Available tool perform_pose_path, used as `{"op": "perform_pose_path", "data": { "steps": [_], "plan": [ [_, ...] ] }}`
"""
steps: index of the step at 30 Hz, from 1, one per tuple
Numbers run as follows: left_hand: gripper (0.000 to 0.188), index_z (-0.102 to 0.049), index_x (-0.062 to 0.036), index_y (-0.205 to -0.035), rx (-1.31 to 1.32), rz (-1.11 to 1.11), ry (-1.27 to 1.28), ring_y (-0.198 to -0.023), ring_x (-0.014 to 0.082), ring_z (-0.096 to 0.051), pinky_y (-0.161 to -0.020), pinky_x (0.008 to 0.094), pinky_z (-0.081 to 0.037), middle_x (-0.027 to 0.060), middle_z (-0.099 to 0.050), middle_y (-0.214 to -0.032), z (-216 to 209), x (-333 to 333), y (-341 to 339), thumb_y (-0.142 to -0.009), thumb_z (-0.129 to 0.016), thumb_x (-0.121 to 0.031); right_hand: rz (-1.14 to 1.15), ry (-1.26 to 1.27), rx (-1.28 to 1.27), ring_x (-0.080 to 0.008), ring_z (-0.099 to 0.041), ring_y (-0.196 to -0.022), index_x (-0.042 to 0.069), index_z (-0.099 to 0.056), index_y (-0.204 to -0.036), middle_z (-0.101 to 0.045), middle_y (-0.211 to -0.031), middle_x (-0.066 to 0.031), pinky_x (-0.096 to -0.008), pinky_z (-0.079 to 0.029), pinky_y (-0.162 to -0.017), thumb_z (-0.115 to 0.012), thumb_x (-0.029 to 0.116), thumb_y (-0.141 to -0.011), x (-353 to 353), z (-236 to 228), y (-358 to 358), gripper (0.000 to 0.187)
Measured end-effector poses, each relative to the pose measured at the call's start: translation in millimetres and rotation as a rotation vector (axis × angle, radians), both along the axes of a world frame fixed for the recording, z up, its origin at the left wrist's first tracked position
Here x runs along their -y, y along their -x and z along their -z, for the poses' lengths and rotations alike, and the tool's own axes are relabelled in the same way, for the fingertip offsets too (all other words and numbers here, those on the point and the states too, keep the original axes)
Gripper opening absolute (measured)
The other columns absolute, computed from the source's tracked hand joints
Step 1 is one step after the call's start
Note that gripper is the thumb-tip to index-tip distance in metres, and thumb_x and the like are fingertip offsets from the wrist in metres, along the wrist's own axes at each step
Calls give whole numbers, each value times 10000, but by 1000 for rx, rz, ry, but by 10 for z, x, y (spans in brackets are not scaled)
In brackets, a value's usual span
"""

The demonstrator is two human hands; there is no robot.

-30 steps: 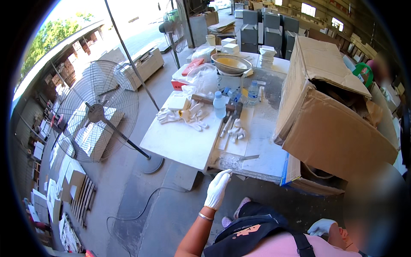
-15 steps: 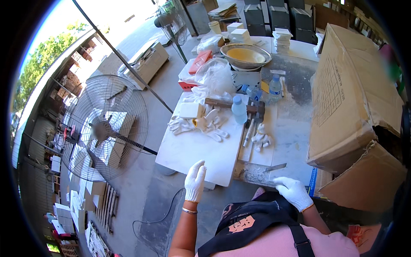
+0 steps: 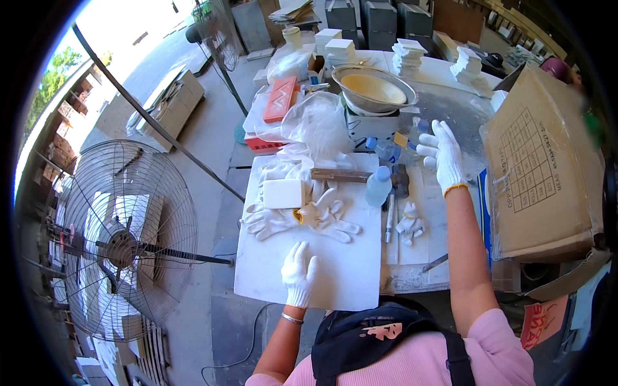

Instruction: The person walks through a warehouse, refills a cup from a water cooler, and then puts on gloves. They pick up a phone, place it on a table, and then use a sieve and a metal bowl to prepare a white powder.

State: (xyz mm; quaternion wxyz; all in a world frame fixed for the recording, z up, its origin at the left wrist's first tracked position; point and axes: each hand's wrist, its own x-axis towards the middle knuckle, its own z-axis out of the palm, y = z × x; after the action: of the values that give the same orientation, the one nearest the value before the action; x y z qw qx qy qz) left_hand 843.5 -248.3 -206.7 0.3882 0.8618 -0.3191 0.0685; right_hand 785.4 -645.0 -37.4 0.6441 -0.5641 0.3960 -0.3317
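Note:
My left hand (image 3: 299,274), in a white knit glove, is over the near part of a white board (image 3: 264,270), fingers extended and holding nothing. Farther out on the right, my gloved right hand (image 3: 444,154) reaches above the table near a water bottle, fingers spread and nothing in them. Beyond my left hand, loose white gloves (image 3: 331,215) and a small white block (image 3: 284,193) lie on the board. A hammer (image 3: 347,175) with a wooden handle lies across the middle, partly hidden by an upright clear bottle (image 3: 378,186). A small white figurine (image 3: 410,224) and a marker-like stick (image 3: 390,219) are right of it.
A large cardboard box (image 3: 547,174) stands on the right. A metal bowl (image 3: 375,89), a red box (image 3: 280,100) and clear plastic bags (image 3: 318,125) occupy the table's far side. A caged fan (image 3: 122,248) is at left. A thin blade (image 3: 435,262) sits at the table's near edge.
My right hand has moved from the table's near edge out to its far right, opening its fingers. My left hand is now over the board, and the view has shifted.

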Motion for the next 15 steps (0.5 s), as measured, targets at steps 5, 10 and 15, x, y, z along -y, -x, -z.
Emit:
{"op": "perform_pose_path", "data": {
  "steps": [5,10,15],
  "plan": [
    [462,-598,-52,-1243,-27,130,-14,-1129,367,-583,-963,443,-451,209,-601,-1250,-42,-165,-83,-810,-704,-173,-5,-74,-155,-176,-669,-703,74,-410,-1399,-669,-1036,-163,-247,-463,-441,-683,533,-833,449,-20,-705,779],
    [468,-607,-66,-1247,-98,138,-23,-1168,346,-562,-992,429,-421,189,-594,-1275,-45,-236,-104,-799,-709,-154,-98,-201,-201,-196,-672,-689,61,-583,-1162,-677,-1027,-173,-231,-443,-400,-673,397,-861,602,134,-1055,460],
    [464,-611,-77,-1242,-136,148,-32,-1178,337,-555,-1000,428,-406,177,-592,-1277,-70,-245,-132,-798,-709,-170,-4,-305,-43,-199,-657,-653,42,-622,-1004,-694,-914,-149,-231,-436,-392,-616,184,-847,806,234,-1140,212]
  ]
}}
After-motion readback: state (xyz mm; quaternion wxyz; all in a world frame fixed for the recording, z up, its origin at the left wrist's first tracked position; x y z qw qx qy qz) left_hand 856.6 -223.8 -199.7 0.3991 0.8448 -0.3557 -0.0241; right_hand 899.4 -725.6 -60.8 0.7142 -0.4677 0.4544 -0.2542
